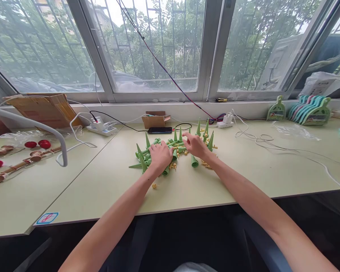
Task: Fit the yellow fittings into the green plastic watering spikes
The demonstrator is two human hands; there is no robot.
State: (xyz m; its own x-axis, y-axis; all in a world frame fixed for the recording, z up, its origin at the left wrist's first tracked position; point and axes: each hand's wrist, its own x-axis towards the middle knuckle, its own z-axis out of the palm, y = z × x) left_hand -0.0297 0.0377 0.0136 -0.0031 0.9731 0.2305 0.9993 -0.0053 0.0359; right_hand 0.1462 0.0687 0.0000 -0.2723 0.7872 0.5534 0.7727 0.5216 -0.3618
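- Since the pale tabletop [102, 181] runs right across the frame, why crowd the centre?
- Reach, I'd guess. Heap of green plastic cones [175, 153] sits mid-frame, where both hands get to it easily. Some stand point-up, probably because the wide end makes a steady base. Others lie on their sides, overlapping.
- Grip?
- Left hand [161, 153]: palm down over the heap's left-centre, fingers bent, slightly spread. Right hand [197, 145]: over the right-centre, fingers curled. Contact points hidden on both, so can't tell if either is pinching a part.
- Cardboard box [153, 121] behind?
- Upper centre, table's rear edge. Likely there to leave elbow room.
- Phone [159, 130]?
- Flat, just in front of the box, beyond the heap. Same reason, I think.
- Small yellow pieces [173, 165]?
- Mixed in among the cones, more at the heap's right side. One loose yellow piece [154, 186] lies apart, below the left hand. Looks like a stray, not placed.
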